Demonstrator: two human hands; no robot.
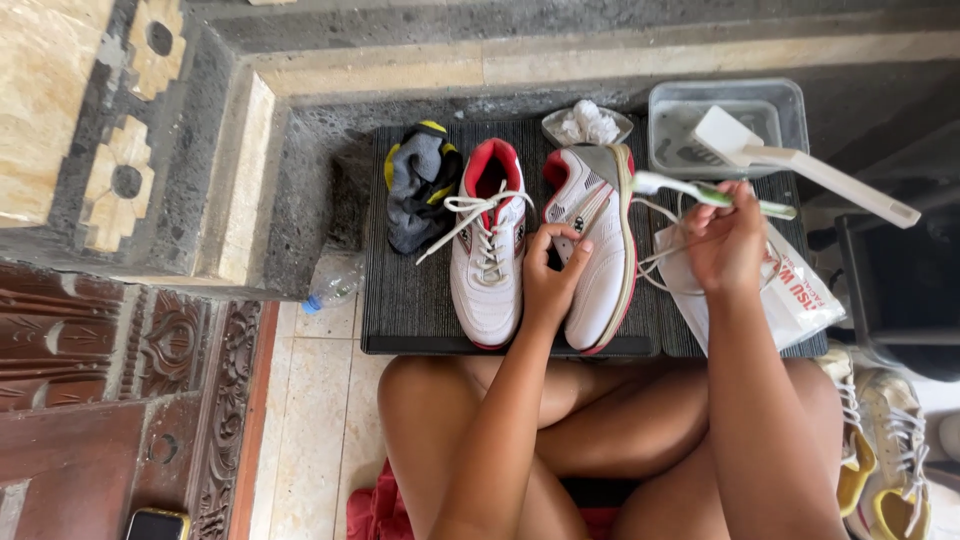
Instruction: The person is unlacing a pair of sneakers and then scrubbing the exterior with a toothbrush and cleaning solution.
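A person is sitting cross-legged on a tiled floor, working over a dark mat (420, 310) laid against a stone step. The left hand (550, 280) is gripping the right-hand shoe (598, 250), a white trainer with red trim that is tipped on its side, with the thumb over its upper and the fingers curled round its edge. The right hand (728, 242) is closing its fingers around a toothbrush (700, 192), holding it above the mat with the bristle end pointing toward the tilted shoe and just beside its sole. A loose lace is trailing from that shoe toward the right hand.

The other shoe (488, 255), laced and upright, is lying just beside the held one, touching or nearly touching it. A grey and yellow cloth (418, 185) is sitting bunched at the mat's far left corner. A small dish holding white crumpled material (587, 125) is resting at the far edge, next to a clear tub (725, 125) with a white long-handled brush (800, 165) leaning out of it. A white plastic bag (790, 300) is lying under the right wrist. A plastic bottle (330, 285) is lying off the mat to the left.
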